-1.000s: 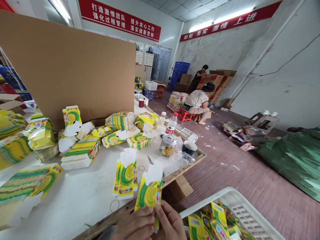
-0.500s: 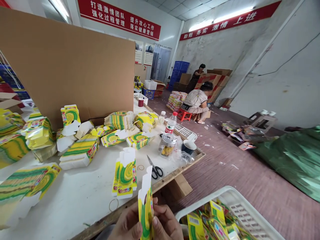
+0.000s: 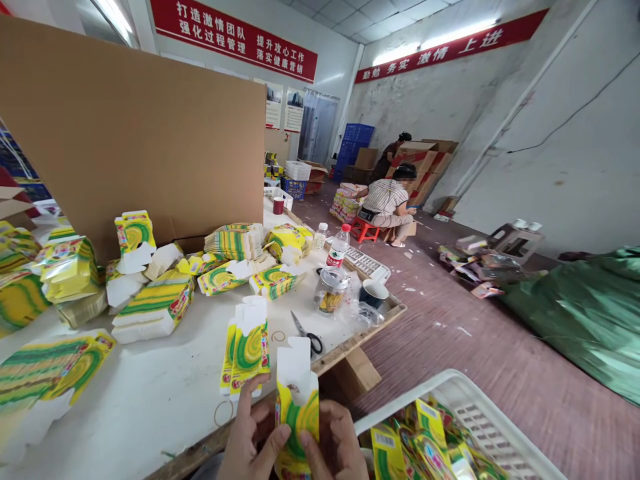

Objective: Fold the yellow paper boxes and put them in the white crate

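Note:
A small yellow-and-green carton [image 3: 296, 407] with white flaps standing up is held at the bottom centre, opened into a box shape. My left hand [image 3: 250, 437] grips its left side, thumb on the front and index finger raised beside it. My right hand [image 3: 336, 445] pinches its right side. Just beyond on the white table [image 3: 165, 387] lie flat cartons of the same print [image 3: 246, 347] and black-handled scissors [image 3: 306, 335].
Stacks of flat and folded cartons [image 3: 150, 303] cover the table's left and back, before a big cardboard sheet [image 3: 130, 133]. A jar [image 3: 330, 291], a bottle [image 3: 339, 245] and a cup [image 3: 373, 293] stand at the table's right edge. A white crate of packets [image 3: 450, 440] sits lower right. Two persons [image 3: 390, 200] work far off.
The carton was turned from edge-on to face me and has opened up into a box shape. My left index finger has lifted.

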`<state>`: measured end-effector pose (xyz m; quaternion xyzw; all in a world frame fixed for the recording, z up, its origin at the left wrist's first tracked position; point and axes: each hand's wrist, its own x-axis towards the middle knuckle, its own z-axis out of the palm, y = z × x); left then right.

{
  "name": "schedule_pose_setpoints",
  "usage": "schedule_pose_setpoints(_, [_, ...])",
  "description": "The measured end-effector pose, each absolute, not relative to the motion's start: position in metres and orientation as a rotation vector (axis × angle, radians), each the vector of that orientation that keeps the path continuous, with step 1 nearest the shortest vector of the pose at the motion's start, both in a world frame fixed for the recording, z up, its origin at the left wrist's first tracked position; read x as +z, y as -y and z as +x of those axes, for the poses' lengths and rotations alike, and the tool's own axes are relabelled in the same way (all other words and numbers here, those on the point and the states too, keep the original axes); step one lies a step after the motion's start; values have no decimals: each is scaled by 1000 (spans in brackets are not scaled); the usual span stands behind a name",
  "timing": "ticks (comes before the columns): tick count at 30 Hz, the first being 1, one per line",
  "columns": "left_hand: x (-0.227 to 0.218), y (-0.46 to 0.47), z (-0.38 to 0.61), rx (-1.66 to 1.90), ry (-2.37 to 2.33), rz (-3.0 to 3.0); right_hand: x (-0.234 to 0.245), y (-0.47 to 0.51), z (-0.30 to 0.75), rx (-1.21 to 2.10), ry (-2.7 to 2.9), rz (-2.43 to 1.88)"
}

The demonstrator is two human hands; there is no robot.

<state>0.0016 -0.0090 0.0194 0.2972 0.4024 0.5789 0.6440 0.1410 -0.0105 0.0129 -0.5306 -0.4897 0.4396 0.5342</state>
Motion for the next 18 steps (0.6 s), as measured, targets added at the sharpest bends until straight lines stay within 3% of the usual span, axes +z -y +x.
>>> schedule_pose_setpoints(12, [11,5,-19,1025,-545,903,24,5,161,1253,1327,-1155])
schedule_pose_setpoints(18, [6,9,-13,1037,-479,799,28,2,165,1042,1353,-1217])
